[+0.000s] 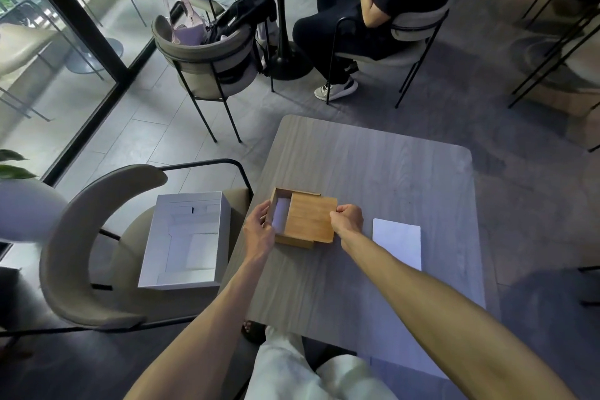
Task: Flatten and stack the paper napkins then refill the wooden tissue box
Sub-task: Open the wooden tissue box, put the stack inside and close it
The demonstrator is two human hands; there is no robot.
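Mostly under lid (310, 221): napkins (281, 214) w/in box (294, 242)

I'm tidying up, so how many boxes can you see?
2. A small wooden tissue box on the grey table, held by the left hand and right hand; a large white cardboard box on the beige chair left of it. Others may be hidden.

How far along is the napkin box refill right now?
Done: white napkins already lie inside the wooden tissue box. In hand: the left hand holds the box's side while the right hand grips the sliding lid, part-way across. Left: flat napkins on the table lie outside; the lid isn't fully shut.
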